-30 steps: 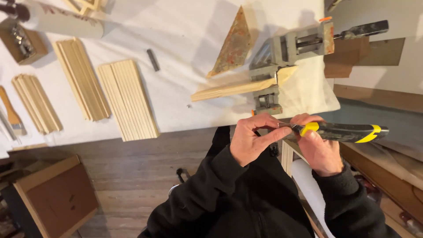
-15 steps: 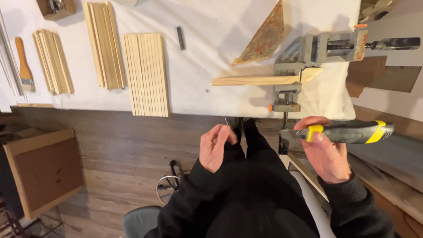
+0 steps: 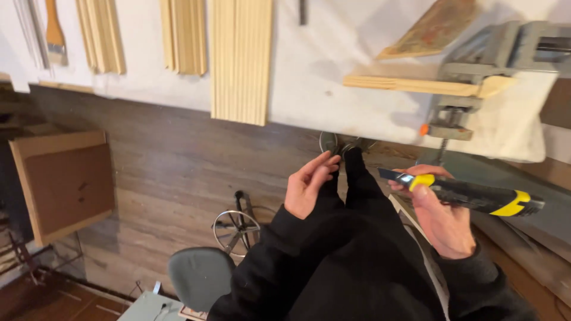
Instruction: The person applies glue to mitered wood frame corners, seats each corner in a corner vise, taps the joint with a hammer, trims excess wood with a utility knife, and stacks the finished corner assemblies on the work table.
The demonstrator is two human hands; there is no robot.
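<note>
Since 0.5 s ago I see the view has tipped down and closer: the bench edge sits higher, more floor shows, and my left hand (image 3: 309, 185) has dropped away from the knife, w/ the gap between the hands wider than before. Left hand is empty, palm turned inward, fingers loosely spread and slightly curled, hovering over the black-sleeved lap. Right hand (image 3: 439, 214) is wrapped around the utility knife (image 3: 470, 194), black body w/ yellow slider and yellow end cap, thumb pressed on the slider; the blade tip pokes out toward the left hand but stays apart from it. Above the right hand, a grey bench vise (image 3: 476, 65) grips a light wood strip (image 3: 416, 85) lying flat on the white-covered bench (image 3: 333, 65); its clamp screw hangs just above the knife. A triangular wood offcut (image 3: 431, 30) lies beyond that. Above-left of the left hand is a bundle of wood slats (image 3: 241, 59), w/ more slats and a paintbrush (image 3: 55, 32) farther left. A cardboard box (image 3: 62, 184) stands well left on the floor.
</note>
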